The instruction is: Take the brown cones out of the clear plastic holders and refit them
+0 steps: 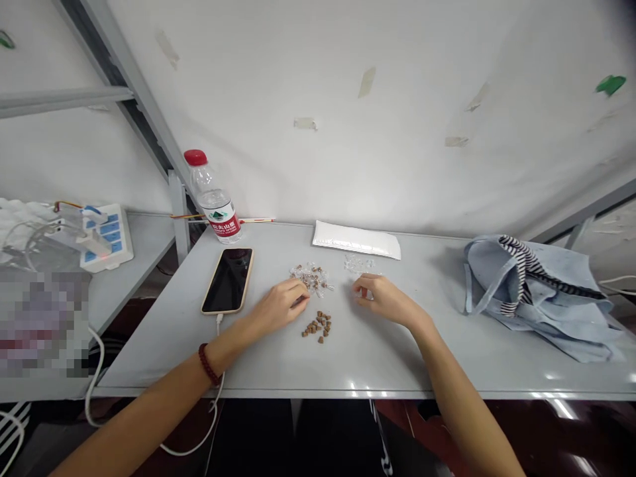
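My left hand (284, 303) rests on the table with thumb and fingers drawn together. What its fingertips hold, if anything, cannot be made out. Just beyond them lies a pile of small clear plastic packets (315, 277) with brown bits inside. Loose brown pieces (318, 324), small and chunky, are scattered nearer to me, right of that hand. My right hand (380, 297) is curled closed above the table, next to a cluster of clear plastic scraps (358, 264). A transparent bit seems to show by its fingers, too small to name.
Behind the scraps lies a flat white pouch (356, 240) against the wall. A phone (227, 281) with a white charging cable (218, 331) and a red-capped water bottle (216, 205) stand left. A light-blue cloth bag (541, 298) sits right. A power strip (106, 238) is far left.
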A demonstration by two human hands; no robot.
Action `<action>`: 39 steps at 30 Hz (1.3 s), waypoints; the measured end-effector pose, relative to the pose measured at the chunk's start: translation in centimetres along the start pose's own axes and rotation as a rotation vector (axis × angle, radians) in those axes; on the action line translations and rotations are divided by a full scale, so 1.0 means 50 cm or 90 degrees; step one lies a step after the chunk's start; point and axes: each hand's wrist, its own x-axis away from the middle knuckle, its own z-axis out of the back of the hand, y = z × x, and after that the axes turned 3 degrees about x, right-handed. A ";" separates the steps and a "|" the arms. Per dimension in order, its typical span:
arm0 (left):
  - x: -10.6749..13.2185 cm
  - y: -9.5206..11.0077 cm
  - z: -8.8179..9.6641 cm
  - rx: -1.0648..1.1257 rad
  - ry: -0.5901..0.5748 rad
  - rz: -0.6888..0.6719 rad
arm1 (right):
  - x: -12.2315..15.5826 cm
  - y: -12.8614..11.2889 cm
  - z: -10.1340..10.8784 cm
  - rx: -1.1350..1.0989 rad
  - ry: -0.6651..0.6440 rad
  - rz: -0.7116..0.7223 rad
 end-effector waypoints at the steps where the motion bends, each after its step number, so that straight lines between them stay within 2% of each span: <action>1: -0.001 -0.002 0.002 0.014 0.023 0.002 | -0.005 -0.009 -0.008 -0.041 0.019 0.014; 6: -0.006 0.004 0.004 0.056 0.124 -0.029 | -0.024 -0.054 -0.043 -0.278 0.076 0.051; 10: -0.011 0.017 0.011 0.021 0.176 -0.055 | -0.028 -0.063 -0.048 -0.343 0.093 0.023; 12: -0.014 0.014 0.025 -0.060 0.195 -0.055 | -0.027 -0.061 -0.045 -0.345 0.114 -0.001; 14: -0.012 -0.001 0.044 -0.194 0.235 0.006 | -0.025 -0.058 -0.042 -0.342 0.128 -0.017; 16: -0.006 -0.027 0.064 -0.324 0.269 0.158 | -0.024 -0.056 -0.041 -0.337 0.131 -0.024; 18: 0.003 -0.056 0.079 -0.382 0.240 0.328 | -0.023 -0.056 -0.041 -0.331 0.132 -0.024; 21: 0.012 -0.082 0.087 -0.379 0.220 0.381 | -0.023 -0.056 -0.041 -0.322 0.138 -0.022; 27: 0.008 -0.076 0.077 -0.372 0.240 0.354 | -0.024 -0.055 -0.040 -0.301 0.162 -0.026; 33: 0.010 -0.074 0.080 -0.367 0.214 0.279 | -0.022 -0.054 -0.041 -0.290 0.164 -0.017; 36: 0.001 -0.054 0.073 -0.333 0.216 0.208 | -0.022 -0.060 -0.042 -0.312 0.165 -0.030; 39: -0.012 -0.017 0.054 -0.208 0.184 0.098 | -0.023 -0.071 -0.045 -0.387 0.153 -0.048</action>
